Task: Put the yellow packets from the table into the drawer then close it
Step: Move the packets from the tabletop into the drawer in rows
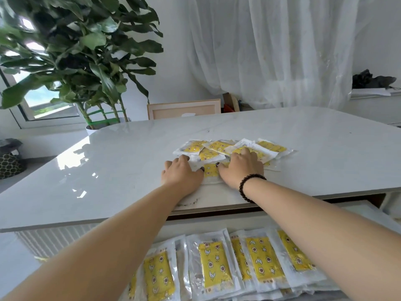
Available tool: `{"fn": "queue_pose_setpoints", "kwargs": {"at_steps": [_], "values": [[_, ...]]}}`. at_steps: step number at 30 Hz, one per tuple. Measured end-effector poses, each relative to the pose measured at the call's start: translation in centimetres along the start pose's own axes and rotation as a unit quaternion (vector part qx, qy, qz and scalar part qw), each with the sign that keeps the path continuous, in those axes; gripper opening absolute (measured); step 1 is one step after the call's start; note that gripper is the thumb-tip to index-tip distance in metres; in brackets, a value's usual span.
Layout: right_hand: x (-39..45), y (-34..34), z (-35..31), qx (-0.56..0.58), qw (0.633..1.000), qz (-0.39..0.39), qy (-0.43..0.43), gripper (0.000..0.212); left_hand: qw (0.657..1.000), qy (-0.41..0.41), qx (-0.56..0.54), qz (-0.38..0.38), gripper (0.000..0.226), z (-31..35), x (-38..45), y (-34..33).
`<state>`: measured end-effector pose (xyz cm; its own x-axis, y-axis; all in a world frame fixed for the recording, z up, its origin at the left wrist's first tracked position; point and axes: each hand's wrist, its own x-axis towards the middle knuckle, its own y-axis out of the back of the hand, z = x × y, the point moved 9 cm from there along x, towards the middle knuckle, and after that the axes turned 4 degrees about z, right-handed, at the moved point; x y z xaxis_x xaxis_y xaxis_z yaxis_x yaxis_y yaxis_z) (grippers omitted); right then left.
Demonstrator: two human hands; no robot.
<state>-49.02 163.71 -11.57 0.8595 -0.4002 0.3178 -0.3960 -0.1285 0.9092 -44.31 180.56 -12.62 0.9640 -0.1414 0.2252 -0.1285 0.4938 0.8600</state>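
Note:
Several yellow packets in clear wrappers (219, 147) lie in a loose pile on the white table (108, 170). My left hand (181, 173) rests at the pile's near left edge, fingers bent onto a packet. My right hand (242, 168), with a dark bead bracelet on the wrist, lies on top of the pile, fingers bent over the packets. One yellow packet (211, 170) shows between my two thumbs. Below the table's front edge the open drawer (358, 210) holds several more yellow packets (214, 265) laid in overlapping rows.
A large leafy potted plant (82, 61) stands behind the table's far left corner. A pale chair back (184, 109) sits at the far side. White curtains (282, 51) hang behind. A patterned bag (9, 161) is on the floor at left.

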Motion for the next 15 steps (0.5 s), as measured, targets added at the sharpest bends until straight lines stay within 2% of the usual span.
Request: {"fn": "queue_pose_setpoints", "kwargs": {"at_steps": [2,8,13,15], "values": [[0.4,-0.5,-0.5,-0.014,1.000,-0.009,0.010,0.053,1.000,-0.018,0.009,-0.011,0.056,0.5,0.2,-0.3],[0.7,-0.5,0.2,-0.010,0.999,-0.013,-0.029,0.069,0.995,-0.049,-0.090,-0.014,0.059,0.8,0.1,-0.1],[1.1,-0.2,1.0,0.034,0.998,-0.031,-0.052,0.075,0.993,-0.051,-0.109,-0.013,0.065,0.7,0.0,-0.1],[1.2,-0.1,1.3,0.085,0.995,-0.032,-0.052,0.073,0.993,-0.053,-0.100,-0.016,0.068,0.9,-0.2,-0.1]]}}
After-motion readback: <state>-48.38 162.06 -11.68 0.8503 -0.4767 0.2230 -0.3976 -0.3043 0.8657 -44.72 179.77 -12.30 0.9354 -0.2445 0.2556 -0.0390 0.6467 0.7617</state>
